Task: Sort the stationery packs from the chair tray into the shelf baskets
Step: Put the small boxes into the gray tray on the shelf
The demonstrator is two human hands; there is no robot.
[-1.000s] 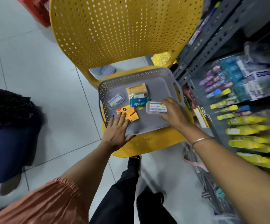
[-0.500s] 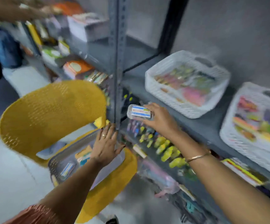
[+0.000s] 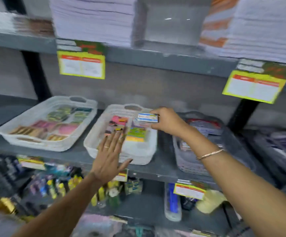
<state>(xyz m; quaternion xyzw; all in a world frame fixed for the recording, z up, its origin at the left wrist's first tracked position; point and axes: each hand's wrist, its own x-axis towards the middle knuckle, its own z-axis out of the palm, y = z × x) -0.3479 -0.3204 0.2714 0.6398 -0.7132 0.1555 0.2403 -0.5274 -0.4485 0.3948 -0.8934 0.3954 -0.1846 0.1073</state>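
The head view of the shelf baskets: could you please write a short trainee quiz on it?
1. True or false: the right hand holds a small white pack with a blue label.
2. Over which basket is that pack? A) the left white plastic basket B) the middle white plastic basket C) the grey plastic basket on the right
3. Fill in: the left hand, fingers spread, holds ____.

Key: 1 true. 2 B, over its back right corner. 3 nothing; it is open in front of the middle basket.
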